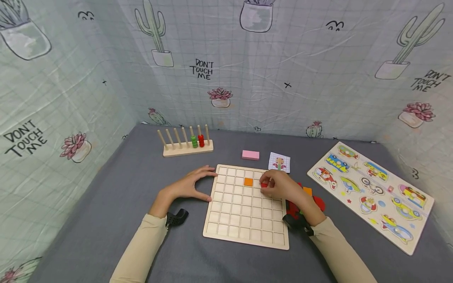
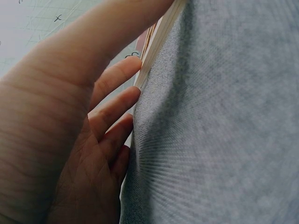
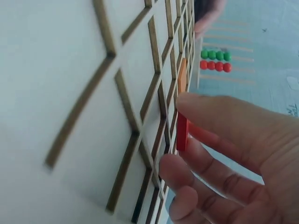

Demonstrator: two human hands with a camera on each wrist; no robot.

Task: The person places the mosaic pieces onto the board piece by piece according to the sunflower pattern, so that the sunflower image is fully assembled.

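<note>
A wooden grid board (image 1: 244, 220) lies on the grey cloth, with an orange square tile (image 1: 248, 182) in one of its upper cells. My left hand (image 1: 192, 184) rests at the board's left edge, thumb and fingers spread along it, as the left wrist view also shows. Over the board's upper right, my right hand (image 1: 279, 184) pinches a red tile (image 3: 182, 133) between thumb and fingers, close above the cells. Right of the board, partly hidden under the right forearm, lie several red, orange and green tiles (image 1: 319, 203).
Behind the board are a pink block (image 1: 250, 155) and a pattern card (image 1: 284, 162). A peg stand (image 1: 188, 149) with green and red beads stands at the back left. To the right lies a vehicle picture puzzle (image 1: 375, 196). A printed curtain (image 1: 247, 70) surrounds the table.
</note>
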